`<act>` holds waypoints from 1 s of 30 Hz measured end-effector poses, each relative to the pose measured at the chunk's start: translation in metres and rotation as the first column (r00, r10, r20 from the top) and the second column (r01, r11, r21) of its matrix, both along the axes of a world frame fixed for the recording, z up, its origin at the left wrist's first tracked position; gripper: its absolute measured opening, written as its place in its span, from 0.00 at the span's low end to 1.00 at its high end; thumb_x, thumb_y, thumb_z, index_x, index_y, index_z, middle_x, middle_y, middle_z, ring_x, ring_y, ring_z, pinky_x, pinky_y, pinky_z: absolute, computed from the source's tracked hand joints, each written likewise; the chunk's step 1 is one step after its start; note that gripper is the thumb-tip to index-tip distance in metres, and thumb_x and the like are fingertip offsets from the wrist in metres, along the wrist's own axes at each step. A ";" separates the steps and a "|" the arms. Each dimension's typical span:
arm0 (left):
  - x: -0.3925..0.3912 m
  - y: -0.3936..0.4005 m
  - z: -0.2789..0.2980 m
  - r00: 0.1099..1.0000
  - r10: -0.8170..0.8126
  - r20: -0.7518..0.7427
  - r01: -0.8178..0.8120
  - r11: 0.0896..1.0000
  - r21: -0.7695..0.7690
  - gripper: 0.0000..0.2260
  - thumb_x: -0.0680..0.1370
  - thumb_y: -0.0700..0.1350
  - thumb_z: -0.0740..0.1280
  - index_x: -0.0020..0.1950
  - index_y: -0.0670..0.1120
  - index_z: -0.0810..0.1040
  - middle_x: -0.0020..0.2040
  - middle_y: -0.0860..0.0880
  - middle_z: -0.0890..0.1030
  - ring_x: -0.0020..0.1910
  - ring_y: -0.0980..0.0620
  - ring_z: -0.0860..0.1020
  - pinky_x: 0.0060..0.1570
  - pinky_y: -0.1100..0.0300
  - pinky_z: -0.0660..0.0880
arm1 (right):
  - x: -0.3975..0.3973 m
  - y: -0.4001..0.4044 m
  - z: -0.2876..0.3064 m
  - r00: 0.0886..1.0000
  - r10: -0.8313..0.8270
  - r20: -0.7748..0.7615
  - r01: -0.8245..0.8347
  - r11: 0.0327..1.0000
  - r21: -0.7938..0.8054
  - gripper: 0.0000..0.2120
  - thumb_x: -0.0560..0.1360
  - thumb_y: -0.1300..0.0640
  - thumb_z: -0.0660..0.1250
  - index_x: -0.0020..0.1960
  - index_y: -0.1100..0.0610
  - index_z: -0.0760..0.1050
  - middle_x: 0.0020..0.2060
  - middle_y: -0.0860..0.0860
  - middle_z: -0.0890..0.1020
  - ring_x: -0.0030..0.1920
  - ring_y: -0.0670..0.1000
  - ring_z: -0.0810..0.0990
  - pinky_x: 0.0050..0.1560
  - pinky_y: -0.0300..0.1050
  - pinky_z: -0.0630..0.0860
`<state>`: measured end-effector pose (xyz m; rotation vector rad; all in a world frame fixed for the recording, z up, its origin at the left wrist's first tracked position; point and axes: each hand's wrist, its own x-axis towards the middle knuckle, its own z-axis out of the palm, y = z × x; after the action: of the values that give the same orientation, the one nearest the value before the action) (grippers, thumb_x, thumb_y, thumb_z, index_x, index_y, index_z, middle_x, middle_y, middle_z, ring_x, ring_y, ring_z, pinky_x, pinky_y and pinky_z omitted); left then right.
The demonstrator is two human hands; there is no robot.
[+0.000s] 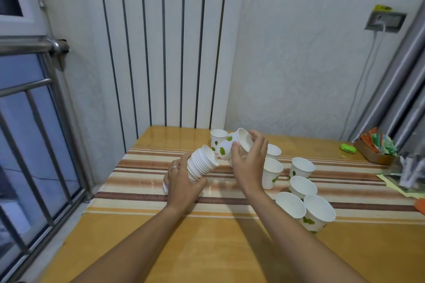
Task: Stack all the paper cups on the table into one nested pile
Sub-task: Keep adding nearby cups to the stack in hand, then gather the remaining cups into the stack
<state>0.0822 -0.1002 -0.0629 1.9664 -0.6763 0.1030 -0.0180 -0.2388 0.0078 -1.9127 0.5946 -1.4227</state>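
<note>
Nested pile (202, 163) held tilted above the striped cloth (138, 190), mouth facing right toward a loose cup (239, 142) held just beside it. To seat well: turn the cup's base toward the pile's mouth, align axes, slide straight in. Left hand (181, 181) wraps the pile; right hand (249, 163) pinches the cup, fingers on its rim. Other cups (301, 169) stand on the table (207, 248).

tabletop (207, 248): yellow-orange wood under a striped brown, orange and white cover
radiator (165, 48): tall white ribbed panel against the back wall
window (27, 133): at left, with steel bars and a rail
wall socket (384, 21): grey plate, a white cable hanging from it
green object (348, 148): small, bright, near the tabletop's far right
cardboard box (373, 148): holds colourful packets
</note>
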 end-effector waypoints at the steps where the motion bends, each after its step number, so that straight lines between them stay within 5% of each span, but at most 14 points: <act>1: 0.000 0.000 0.000 1.000 -0.007 -0.003 0.007 1.000 0.001 0.34 0.66 0.58 0.69 0.74 0.58 0.70 0.59 0.52 0.75 0.63 0.46 0.75 0.64 0.51 0.63 | 0.000 0.005 0.001 0.999 0.035 -0.007 -0.035 0.999 -0.006 0.22 0.77 0.53 0.66 0.68 0.58 0.69 0.61 0.51 0.72 0.61 0.52 0.72 0.60 0.41 0.69; 8: -0.005 -0.001 -0.001 0.991 -0.132 -0.001 0.132 0.990 -0.042 0.31 0.71 0.56 0.74 0.73 0.59 0.70 0.59 0.53 0.78 0.59 0.45 0.78 0.63 0.39 0.75 | 0.010 0.024 -0.026 0.931 0.274 -0.242 -0.289 0.957 -0.028 0.22 0.80 0.49 0.62 0.73 0.52 0.70 0.67 0.46 0.72 0.69 0.47 0.70 0.71 0.47 0.69; 13: -0.008 -0.002 0.001 0.991 -0.134 0.014 0.135 0.987 -0.082 0.28 0.75 0.63 0.69 0.72 0.59 0.68 0.61 0.52 0.79 0.61 0.45 0.79 0.62 0.38 0.76 | 0.014 0.031 -0.037 0.881 0.349 -0.320 -0.359 0.933 0.030 0.23 0.83 0.44 0.56 0.77 0.49 0.69 0.72 0.39 0.70 0.73 0.40 0.65 0.70 0.29 0.56; 19: -0.012 0.001 0.005 0.989 -0.147 0.015 0.148 0.986 -0.079 0.27 0.74 0.65 0.67 0.71 0.60 0.68 0.61 0.52 0.79 0.62 0.45 0.78 0.63 0.38 0.75 | 0.015 0.031 -0.037 0.880 0.342 -0.329 -0.353 0.935 0.026 0.20 0.86 0.51 0.61 0.77 0.51 0.68 0.73 0.45 0.71 0.70 0.30 0.62 0.67 0.20 0.54; 22: -0.015 0.005 0.006 0.979 -0.205 0.009 0.205 0.975 -0.084 0.25 0.75 0.62 0.71 0.70 0.61 0.69 0.60 0.55 0.81 0.60 0.48 0.80 0.59 0.41 0.79 | 0.006 0.031 -0.033 0.899 0.310 -0.310 -0.322 0.947 0.011 0.19 0.85 0.53 0.63 0.75 0.51 0.70 0.68 0.44 0.72 0.67 0.28 0.64 0.67 0.24 0.59; 26: -0.028 0.009 0.012 0.963 -0.270 -0.014 0.267 0.959 -0.099 0.25 0.73 0.56 0.74 0.68 0.59 0.71 0.56 0.58 0.84 0.53 0.57 0.84 0.51 0.49 0.82 | -0.013 0.035 -0.027 0.907 0.302 -0.295 -0.306 0.951 0.031 0.21 0.84 0.49 0.64 0.76 0.50 0.70 0.68 0.44 0.73 0.68 0.41 0.69 0.67 0.34 0.65; 30: -0.050 0.014 0.015 0.953 -0.300 -0.041 0.293 0.947 -0.135 0.25 0.75 0.54 0.76 0.69 0.58 0.71 0.55 0.58 0.85 0.52 0.61 0.84 0.48 0.57 0.81 | -0.037 0.042 -0.022 0.921 0.300 -0.249 -0.292 0.954 0.071 0.25 0.82 0.43 0.62 0.76 0.50 0.69 0.70 0.45 0.72 0.69 0.39 0.70 0.69 0.36 0.67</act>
<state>0.0319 -0.0864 -0.0474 1.7181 -0.8955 -0.0962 -0.0546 -0.1965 -0.0143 -2.0758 0.4184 -0.9770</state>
